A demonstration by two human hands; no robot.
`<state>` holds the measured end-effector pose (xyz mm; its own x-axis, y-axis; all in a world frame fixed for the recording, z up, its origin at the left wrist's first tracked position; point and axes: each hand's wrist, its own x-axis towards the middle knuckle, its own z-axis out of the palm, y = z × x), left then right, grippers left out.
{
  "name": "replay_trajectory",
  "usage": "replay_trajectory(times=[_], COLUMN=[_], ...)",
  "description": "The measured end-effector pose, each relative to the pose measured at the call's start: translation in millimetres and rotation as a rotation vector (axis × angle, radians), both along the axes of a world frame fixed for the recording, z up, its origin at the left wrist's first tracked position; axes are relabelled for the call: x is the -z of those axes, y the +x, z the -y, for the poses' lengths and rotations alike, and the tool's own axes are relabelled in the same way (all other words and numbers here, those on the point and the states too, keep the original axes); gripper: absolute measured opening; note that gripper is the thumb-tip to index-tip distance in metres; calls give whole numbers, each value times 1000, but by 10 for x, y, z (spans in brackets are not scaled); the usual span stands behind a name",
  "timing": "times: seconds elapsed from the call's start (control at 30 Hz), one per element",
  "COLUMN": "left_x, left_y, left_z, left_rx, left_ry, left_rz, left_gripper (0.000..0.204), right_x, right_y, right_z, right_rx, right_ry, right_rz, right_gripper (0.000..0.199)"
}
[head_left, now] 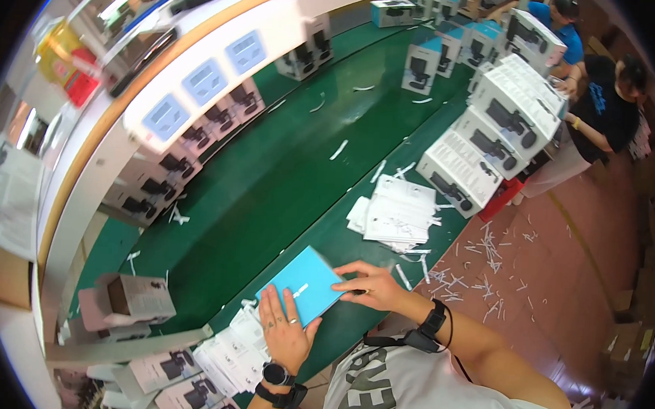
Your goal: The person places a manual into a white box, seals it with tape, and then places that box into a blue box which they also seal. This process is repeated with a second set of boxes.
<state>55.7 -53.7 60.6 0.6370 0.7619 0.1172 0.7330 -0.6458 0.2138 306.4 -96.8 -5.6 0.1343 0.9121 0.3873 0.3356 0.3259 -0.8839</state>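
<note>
A bright blue carton (pixel 302 272) with a small white mark on its face lies in front of me at the near edge of the green work surface. My left hand (pixel 286 335) rests on its near left part, fingers stretched out flat. At the carton's right edge, my right hand (pixel 373 285) grips it with bent fingers; a small dark thing shows by those fingers, too small to name. Just beyond the carton sits a pile of white printed leaflets (pixel 398 212). More white leaflets (pixel 234 355) lie beside my left hand.
Stacked white product boxes (pixel 489 139) line the right side, with two people (pixel 607 109) behind them. Across the green conveyor belt (pixel 269 182), more boxes (pixel 152 186) stand under a shelf. An open carton (pixel 134 301) sits at the left. Paper strips litter the brown floor (pixel 549 263).
</note>
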Motion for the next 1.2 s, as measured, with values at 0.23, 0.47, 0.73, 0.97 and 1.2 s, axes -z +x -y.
replay_trajectory(times=[0.23, 0.47, 0.73, 0.97, 1.2], left_x=[-228, -646, -550, 562, 688], left_y=[-55, 308, 1825, 4175, 4563], left_z=[-217, -532, -1398, -1779, -1206], left_rx=[114, 69, -3, 109, 382], left_ry=[73, -187, -1133, -1719, -562], left_rz=[-75, -109, 946, 979, 805], left_gripper=[97, 91, 68, 61, 55], right_x=[89, 101, 96, -29, 416], right_y=[30, 427, 1435, 2486, 2962], right_z=[-70, 315, 1271, 886, 644], right_rx=[-152, -99, 314, 789, 1115], right_ry=[37, -100, -362, 10, -67], right_rz=[12, -252, -802, -541, -710], right_gripper=[30, 27, 45, 58, 49])
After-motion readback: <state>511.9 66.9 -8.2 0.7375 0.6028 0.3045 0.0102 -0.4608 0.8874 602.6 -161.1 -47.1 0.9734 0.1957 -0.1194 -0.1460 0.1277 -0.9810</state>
